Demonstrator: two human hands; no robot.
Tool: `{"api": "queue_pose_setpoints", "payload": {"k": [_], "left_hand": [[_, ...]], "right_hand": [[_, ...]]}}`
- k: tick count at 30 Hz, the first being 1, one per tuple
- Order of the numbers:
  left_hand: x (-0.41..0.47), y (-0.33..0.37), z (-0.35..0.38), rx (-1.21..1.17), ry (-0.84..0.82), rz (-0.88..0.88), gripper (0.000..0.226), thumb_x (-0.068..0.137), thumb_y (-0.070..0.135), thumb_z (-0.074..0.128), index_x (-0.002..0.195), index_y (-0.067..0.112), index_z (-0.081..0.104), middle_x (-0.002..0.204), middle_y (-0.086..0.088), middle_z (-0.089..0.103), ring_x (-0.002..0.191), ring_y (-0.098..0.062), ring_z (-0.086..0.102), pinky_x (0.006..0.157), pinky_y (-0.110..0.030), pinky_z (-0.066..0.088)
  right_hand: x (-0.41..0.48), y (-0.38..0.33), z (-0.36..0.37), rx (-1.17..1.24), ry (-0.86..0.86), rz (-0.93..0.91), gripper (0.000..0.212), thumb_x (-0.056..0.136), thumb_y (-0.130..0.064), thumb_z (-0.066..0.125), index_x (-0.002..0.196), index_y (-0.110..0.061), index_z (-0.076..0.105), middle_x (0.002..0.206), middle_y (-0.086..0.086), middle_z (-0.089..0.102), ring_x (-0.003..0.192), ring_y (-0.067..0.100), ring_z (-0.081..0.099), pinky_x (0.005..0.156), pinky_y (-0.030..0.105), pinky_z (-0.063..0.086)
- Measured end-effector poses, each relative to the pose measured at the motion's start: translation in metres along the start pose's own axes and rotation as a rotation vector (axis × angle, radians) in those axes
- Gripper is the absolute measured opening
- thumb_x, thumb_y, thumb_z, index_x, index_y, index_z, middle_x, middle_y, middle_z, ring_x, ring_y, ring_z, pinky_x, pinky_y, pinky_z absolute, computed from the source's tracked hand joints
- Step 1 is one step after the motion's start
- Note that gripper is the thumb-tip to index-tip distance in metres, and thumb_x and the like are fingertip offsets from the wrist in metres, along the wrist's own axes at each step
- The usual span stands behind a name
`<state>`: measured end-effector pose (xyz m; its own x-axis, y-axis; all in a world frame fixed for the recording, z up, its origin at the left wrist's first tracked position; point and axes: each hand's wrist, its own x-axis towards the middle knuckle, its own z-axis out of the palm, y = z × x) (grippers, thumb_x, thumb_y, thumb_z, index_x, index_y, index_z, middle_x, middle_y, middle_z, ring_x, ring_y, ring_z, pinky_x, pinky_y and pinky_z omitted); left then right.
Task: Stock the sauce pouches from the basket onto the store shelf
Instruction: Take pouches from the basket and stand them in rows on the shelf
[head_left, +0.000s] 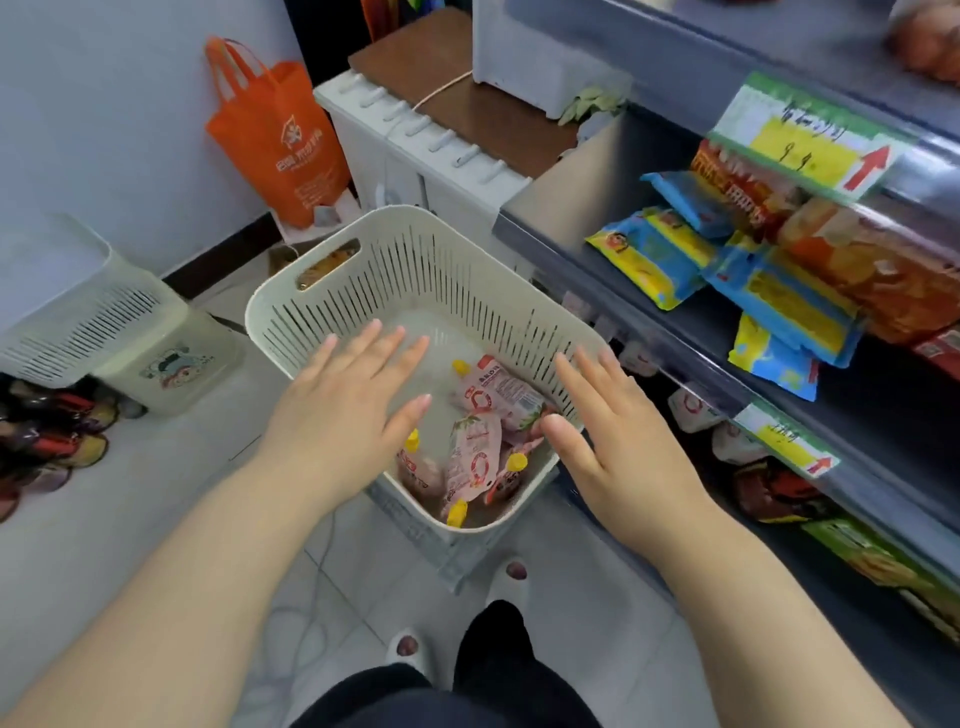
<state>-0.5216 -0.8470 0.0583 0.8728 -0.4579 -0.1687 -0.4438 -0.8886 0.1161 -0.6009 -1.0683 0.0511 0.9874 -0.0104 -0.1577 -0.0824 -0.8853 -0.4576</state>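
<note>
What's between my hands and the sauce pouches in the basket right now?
Nothing visible. The left hand and right hand hover open over the basket, which has no lid. The sauce pouches lie uncovered at its near end, below and between the two hands.

"Can you read any words here?"

"A bit. The top tag (802, 137) on the shelf (618, 275) has hand-written marks on yellow. The lower marks look like 9.9. Its red arrow (867, 167) points up."

"And the lower tag (787, 439)?"

"A red arrow too. The writing is too blurry."

"The orange bag (280, 140)?"

"White print, too small. The pouches (475, 441) show a red ring, but I can't read their words."
</note>
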Motion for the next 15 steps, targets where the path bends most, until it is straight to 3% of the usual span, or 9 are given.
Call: {"api": "queue_pose_setpoints", "payload": {"k": [3,5,9,12,15], "left_hand": [[0.018,0.003,0.011,-0.021,-0.031,-0.028,0.055,0.098,0.044,0.022,0.149,0.032,0.004,0.158,0.009,0.006,0.146,-0.01,-0.003,0.118,-0.035,-0.004],[0.026,-0.001,0.02,-0.034,-0.065,-0.036,0.054,0.1,0.032,0.03,0.149,0.031,0.009,0.158,0.008,0.009,0.146,-0.01,-0.002,0.118,-0.034,-0.004],[0.049,-0.02,0.03,0.095,-0.299,0.024,0.076,0.087,-0.005,0.043,0.148,0.034,0.017,0.158,0.01,0.01,0.146,-0.01,-0.001,0.118,-0.034,-0.003],[0.077,-0.034,0.033,0.164,-0.534,0.13,0.068,0.088,0.001,0.045,0.143,0.038,0.029,0.156,0.012,0.019,0.145,-0.014,0.015,0.118,-0.034,0.014],[0.105,-0.038,0.044,0.177,-0.71,0.28,0.053,0.089,0.022,0.057,0.136,0.041,0.042,0.15,0.015,0.033,0.134,-0.017,0.036,0.102,-0.031,0.035]], "right_hand": [[0.025,0.007,0.004,0.011,-0.052,-0.042,0.08,0.08,-0.067,0.006,0.149,-0.029,0.01,0.158,-0.008,0.005,0.143,0.005,-0.008,0.115,0.023,-0.005],[0.04,0.007,0.007,0.023,-0.087,-0.06,0.073,0.086,-0.064,0.018,0.149,-0.028,0.012,0.158,-0.007,0.007,0.145,0.009,-0.004,0.114,0.022,-0.004],[0.065,0.003,0.019,0.003,-0.164,-0.095,0.063,0.096,-0.052,0.03,0.15,-0.027,0.009,0.159,-0.007,0.003,0.145,0.009,-0.007,0.108,0.017,-0.01],[0.079,0.0,0.029,-0.005,-0.211,-0.05,0.064,0.096,-0.049,0.031,0.15,-0.029,0.004,0.159,-0.009,-0.002,0.144,0.007,-0.011,0.104,0.015,-0.014],[0.089,-0.003,0.039,-0.002,-0.216,0.019,0.064,0.096,-0.048,0.031,0.15,-0.029,0.004,0.159,-0.009,-0.002,0.144,0.007,-0.011,0.105,0.016,-0.013]]}}
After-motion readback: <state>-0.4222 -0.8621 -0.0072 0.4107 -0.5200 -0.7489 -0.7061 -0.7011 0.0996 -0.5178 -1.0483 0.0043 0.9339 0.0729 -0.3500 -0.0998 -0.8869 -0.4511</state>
